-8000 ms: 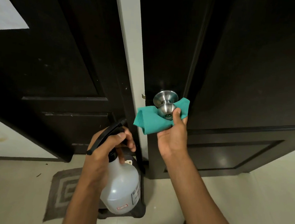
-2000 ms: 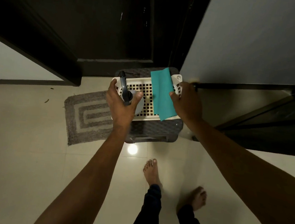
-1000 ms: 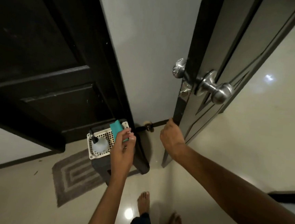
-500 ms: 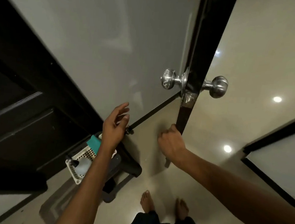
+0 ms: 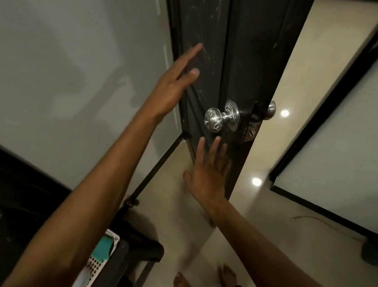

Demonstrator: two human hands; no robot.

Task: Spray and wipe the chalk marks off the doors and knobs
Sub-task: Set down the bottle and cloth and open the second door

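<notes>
Both hands have let go of the cleaning gear since a couple of seconds ago: the teal cloth (image 5: 103,248) that the right hand was draping then now lies in the white perforated plastic basket (image 5: 98,264) on the dark stool at the lower left, well apart from either hand. Half a second ago the right hand gripped the door's edge; now the door has swung round to show its marked face.

The left hand (image 5: 173,86) is raised flat against the dark panelled wooden door (image 5: 246,56), fingers (image 5: 192,53) straight and apart, holding nothing. The right hand (image 5: 206,177) is spread open just below the knob, fingers (image 5: 215,150) straight and slightly fanned, also empty; whether it touches the wood cannot be told.

For the task, this looks like a fresh surface found but not yet cleaned: spraying and wiping here will likely require fetching the cloth and bottle again.

The door is matt, nearly black, with raised vertical mouldings; pale, loopy chalk scribbles (image 5: 205,53) show across its upper panel. The round brushed-steel knob (image 5: 215,120) and its disc-shaped rose carry white squiggles too. A second steel knob (image 5: 270,109) peeks from the far side. The floor is glossy cream tile reflecting ceiling lights.
</notes>
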